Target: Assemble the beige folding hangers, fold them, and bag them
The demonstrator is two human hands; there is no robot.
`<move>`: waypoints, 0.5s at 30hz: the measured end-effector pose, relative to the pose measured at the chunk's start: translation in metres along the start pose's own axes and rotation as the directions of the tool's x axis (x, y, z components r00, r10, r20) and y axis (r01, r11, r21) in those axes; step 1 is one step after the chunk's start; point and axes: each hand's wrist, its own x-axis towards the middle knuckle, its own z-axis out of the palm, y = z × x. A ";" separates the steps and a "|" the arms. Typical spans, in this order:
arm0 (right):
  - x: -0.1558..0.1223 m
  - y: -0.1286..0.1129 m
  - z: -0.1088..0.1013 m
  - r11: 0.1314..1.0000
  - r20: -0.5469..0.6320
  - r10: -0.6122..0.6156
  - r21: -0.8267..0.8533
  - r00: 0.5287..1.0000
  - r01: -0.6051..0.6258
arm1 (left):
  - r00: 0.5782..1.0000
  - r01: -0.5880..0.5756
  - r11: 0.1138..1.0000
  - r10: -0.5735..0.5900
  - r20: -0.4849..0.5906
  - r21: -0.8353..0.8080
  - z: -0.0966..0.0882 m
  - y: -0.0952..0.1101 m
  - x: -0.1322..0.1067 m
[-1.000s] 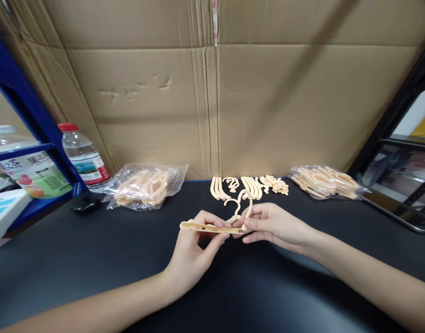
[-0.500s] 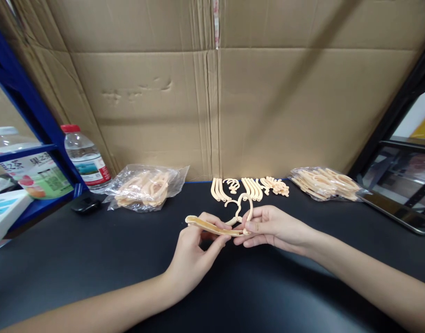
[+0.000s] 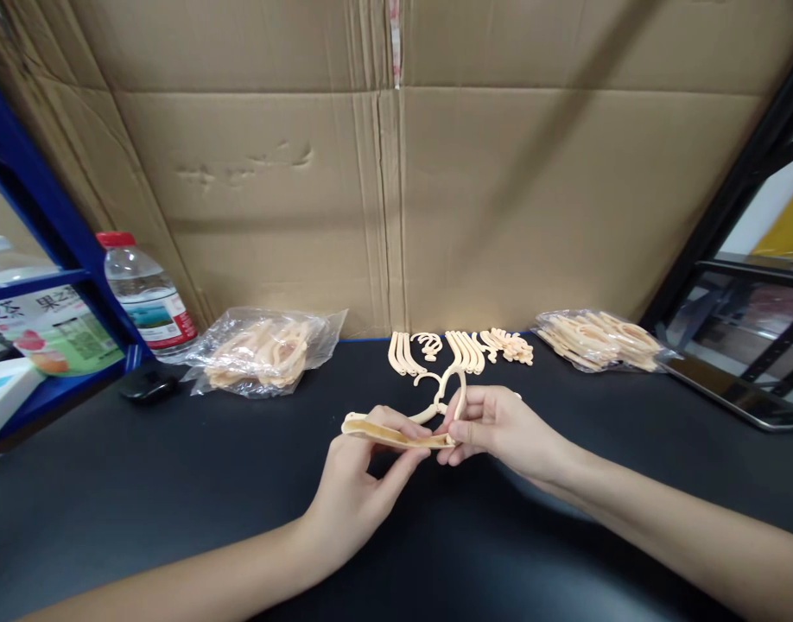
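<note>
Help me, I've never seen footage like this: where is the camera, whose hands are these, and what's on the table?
No machine here: one camera sits on a person's head, looking forward and down at their own bare hands. The left hand pinches a flat beige plastic bar; the right hand grips a hooked piece at the bar's end. On the black table lie a row of loose beige parts, a left bag and a right bag holding more, and a water bottle at the far left. Cardboard stands behind.
</note>
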 end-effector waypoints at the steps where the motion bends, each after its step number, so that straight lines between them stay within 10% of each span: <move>1: -0.001 0.000 0.002 1.000 -0.013 -0.020 0.000 1.000 0.020 | 1.000 0.020 1.000 -0.020 -0.012 -0.014 0.001 0.001 -0.001; 15: 0.001 0.000 0.002 0.943 -0.045 -0.264 -0.221 0.963 0.248 | 0.890 0.397 0.819 -0.454 -0.046 -0.413 0.009 0.011 0.000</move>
